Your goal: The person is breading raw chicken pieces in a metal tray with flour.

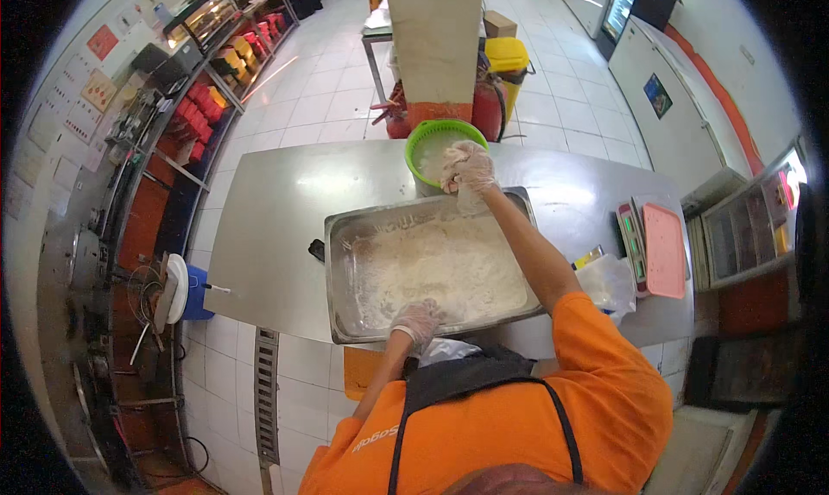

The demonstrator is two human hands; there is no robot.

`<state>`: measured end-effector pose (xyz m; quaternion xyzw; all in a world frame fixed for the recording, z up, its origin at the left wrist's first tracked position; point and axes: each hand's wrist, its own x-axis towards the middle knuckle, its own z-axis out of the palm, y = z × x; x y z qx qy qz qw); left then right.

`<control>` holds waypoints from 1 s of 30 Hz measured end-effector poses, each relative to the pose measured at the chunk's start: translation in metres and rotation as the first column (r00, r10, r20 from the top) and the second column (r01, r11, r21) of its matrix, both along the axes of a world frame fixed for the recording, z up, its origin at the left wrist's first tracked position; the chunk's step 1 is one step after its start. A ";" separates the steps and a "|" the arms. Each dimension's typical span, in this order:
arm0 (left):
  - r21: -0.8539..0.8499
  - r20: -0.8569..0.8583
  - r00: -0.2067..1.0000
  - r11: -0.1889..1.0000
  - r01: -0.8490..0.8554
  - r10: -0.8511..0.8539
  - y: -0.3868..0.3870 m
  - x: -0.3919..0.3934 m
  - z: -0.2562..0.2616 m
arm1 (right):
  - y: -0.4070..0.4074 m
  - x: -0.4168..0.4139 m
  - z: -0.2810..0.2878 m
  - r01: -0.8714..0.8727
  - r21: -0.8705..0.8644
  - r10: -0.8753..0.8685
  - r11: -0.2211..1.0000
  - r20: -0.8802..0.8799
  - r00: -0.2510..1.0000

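Before me a deep stainless-steel tray [341,271] holds a broad bed of white flour [440,255]. My right hand [471,166], in a clear plastic glove, reaches across the tray and grips a pale, pinkish piece of food [449,179], perhaps raw meat. It is over the near right part of a green plastic basket [410,153], which sits in a pale bucket behind the tray. Cloudy liquid shows inside the basket. My left hand [418,321], gloved too, is at the tray's near edge, with its fingers by the flour; their grip is unclear.
The tray stands on a steel table [278,236]. On the right are a digital scale [632,246], a pink tray [664,250] and a clear plastic bag [607,281]. A pillar [432,42] and fire extinguishers [487,106] stand beyond the table. A blue bucket [196,294] is at the left.
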<state>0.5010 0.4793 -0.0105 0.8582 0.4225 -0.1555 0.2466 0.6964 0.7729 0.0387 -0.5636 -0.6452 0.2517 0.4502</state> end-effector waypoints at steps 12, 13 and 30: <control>-0.269 -0.139 0.977 0.943 -0.194 0.161 0.029 0.015 -0.052 | -0.087 -0.098 -0.072 -0.533 -0.159 0.487 0.831 0.672 0.558; -0.196 -0.134 0.979 0.964 -0.179 0.155 0.037 0.028 -0.034 | -0.086 -0.077 -0.134 -0.494 -0.172 0.467 0.852 0.676 0.570; -0.502 0.428 0.669 0.776 -0.383 0.607 0.042 0.011 -0.076 | -0.204 0.088 -0.045 -0.026 -0.586 0.259 0.810 0.318 0.912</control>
